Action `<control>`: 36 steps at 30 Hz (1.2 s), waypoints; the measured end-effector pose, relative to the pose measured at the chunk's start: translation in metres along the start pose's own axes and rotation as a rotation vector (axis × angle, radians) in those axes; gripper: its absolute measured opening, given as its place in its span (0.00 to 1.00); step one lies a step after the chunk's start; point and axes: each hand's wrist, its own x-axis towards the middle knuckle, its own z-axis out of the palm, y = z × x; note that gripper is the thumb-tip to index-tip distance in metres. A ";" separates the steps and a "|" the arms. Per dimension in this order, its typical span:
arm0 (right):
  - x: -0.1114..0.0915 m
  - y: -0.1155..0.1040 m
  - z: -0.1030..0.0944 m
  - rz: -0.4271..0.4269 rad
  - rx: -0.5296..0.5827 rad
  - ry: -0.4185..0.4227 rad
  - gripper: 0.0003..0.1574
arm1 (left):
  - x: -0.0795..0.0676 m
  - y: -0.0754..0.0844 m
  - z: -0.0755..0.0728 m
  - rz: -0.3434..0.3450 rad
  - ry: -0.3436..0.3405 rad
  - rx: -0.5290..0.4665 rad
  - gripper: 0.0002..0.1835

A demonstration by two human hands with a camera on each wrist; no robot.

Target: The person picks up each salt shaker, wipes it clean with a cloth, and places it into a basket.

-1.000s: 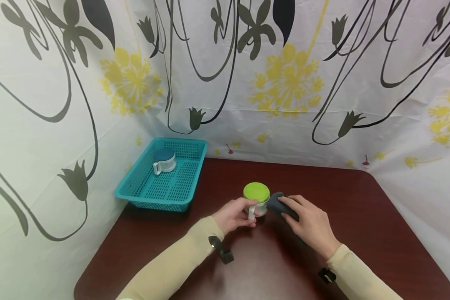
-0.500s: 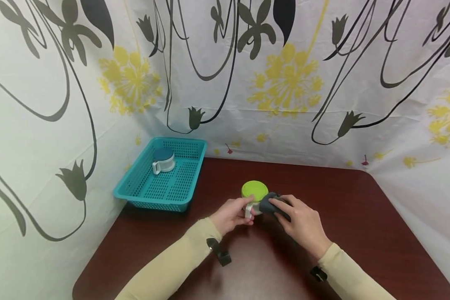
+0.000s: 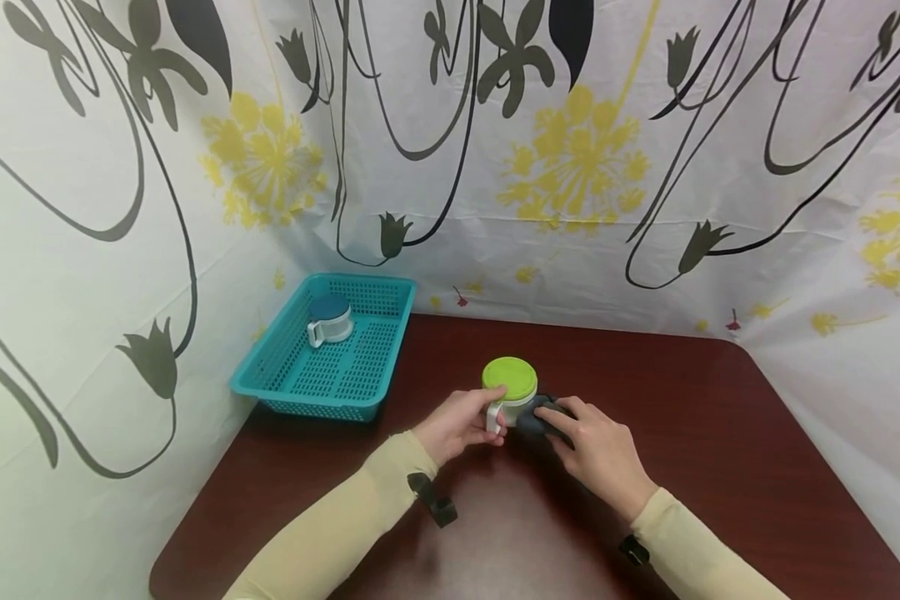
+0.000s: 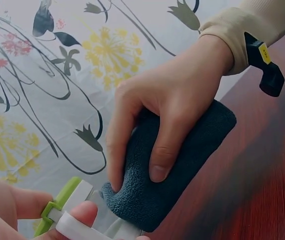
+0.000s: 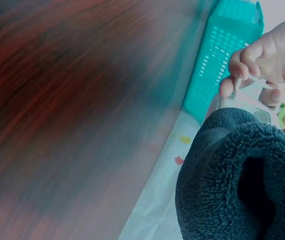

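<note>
Head view: a person is working with both hands over a dark reddish-brown table (image 3: 690, 408), and a small clear-and-white jar (image 3: 513, 407) with a round lime-green lid (image 3: 510, 377) is sitting between them.
Left hand (image 3: 457, 427): gripping the jar's white loop handle (image 3: 493, 417), the thumb lying by the lid.
Right hand (image 3: 603, 454): holding a folded dark blue-grey fleecy cloth (image 4: 185, 160) between thumb and fingers.
Cloth: seemingly touching the jar's right side.
Jar base: cloth is hiding it; I cannot tell whether it is touching the table.
Teal perforated plastic basket (image 3: 307, 402): standing well apart at far left, holding a white jar with a blue lid (image 3: 331, 322).
Wiping well: judging by the pose, the cloth is probably cleaning the side; steadying the handle, pressing lightly and turning the jar gradually would suit.
</note>
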 end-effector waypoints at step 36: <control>0.011 -0.009 -0.022 0.033 0.060 0.076 0.29 | -0.009 -0.001 0.000 -0.001 0.078 0.195 0.24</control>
